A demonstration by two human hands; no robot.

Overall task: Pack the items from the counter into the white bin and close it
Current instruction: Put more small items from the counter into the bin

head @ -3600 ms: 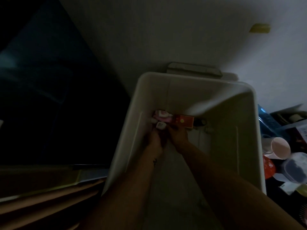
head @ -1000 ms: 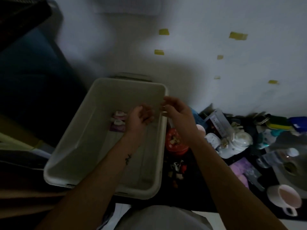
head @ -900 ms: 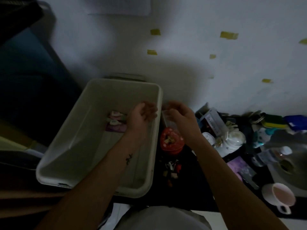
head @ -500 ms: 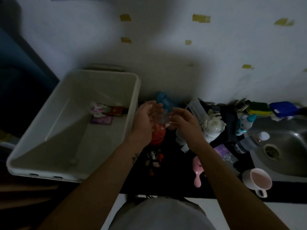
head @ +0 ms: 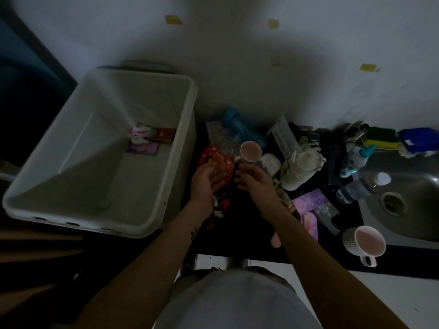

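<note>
The white bin (head: 177,148) stands open at the left, with a red box (head: 164,134), a purple card (head: 142,148) and small pink items (head: 140,132) at its far end. On the dark counter (head: 237,245) to its right lies a red heart-shaped box (head: 215,159). My left hand (head: 206,181) hovers over the near edge of that box, fingers apart. My right hand (head: 255,180) is just right of it, fingers spread, holding nothing. A pink cup (head: 251,151) stands right behind my right hand.
Clutter fills the counter: a blue bottle (head: 240,128), a white bundle (head: 301,166), a purple packet (head: 311,205), a pink mug (head: 367,243), a plastic bottle (head: 363,187), sponges (head: 380,137). A steel sink (head: 413,203) lies at the right. The bin's lid (head: 145,66) leans behind it.
Both hands left the bin and moved right onto the counter, lowering toward the red heart-shaped box. The view swung right, bringing the sink into sight.
</note>
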